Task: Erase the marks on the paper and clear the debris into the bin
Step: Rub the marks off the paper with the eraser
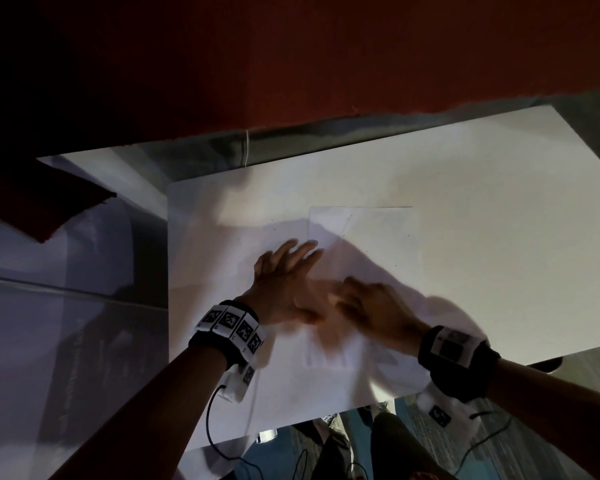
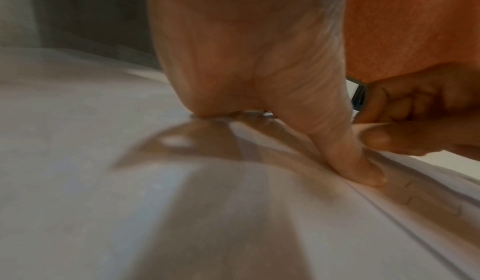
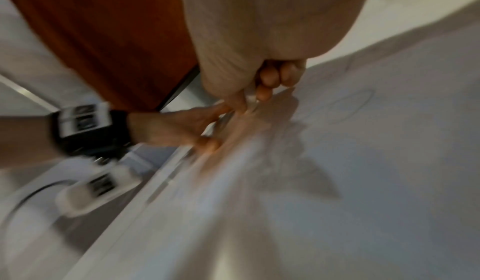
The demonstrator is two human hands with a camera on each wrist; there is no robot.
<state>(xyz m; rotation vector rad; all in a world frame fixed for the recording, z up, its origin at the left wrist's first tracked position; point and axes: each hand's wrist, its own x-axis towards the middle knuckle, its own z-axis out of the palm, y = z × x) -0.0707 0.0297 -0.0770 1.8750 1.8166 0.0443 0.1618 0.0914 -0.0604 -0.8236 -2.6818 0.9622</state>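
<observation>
No writing can be read; faint pencil marks (image 3: 348, 105) show on the paper (image 1: 378, 230), which lies mid-tabletop (image 1: 499, 202). The left hand (image 1: 284, 289) presses the sheet flat, fingers spread. The right hand (image 1: 374, 306) is curled, pinching something small and white, blurred, against the paper

Blurred right hand (image 3: 262, 62) with fingers curled around a small white eraser (image 3: 251, 99), pressed to white paper (image 3: 363, 161), left hand (image 3: 182, 128) flat alongside, faint pencil oval (image 3: 348, 107) nearby
</observation>
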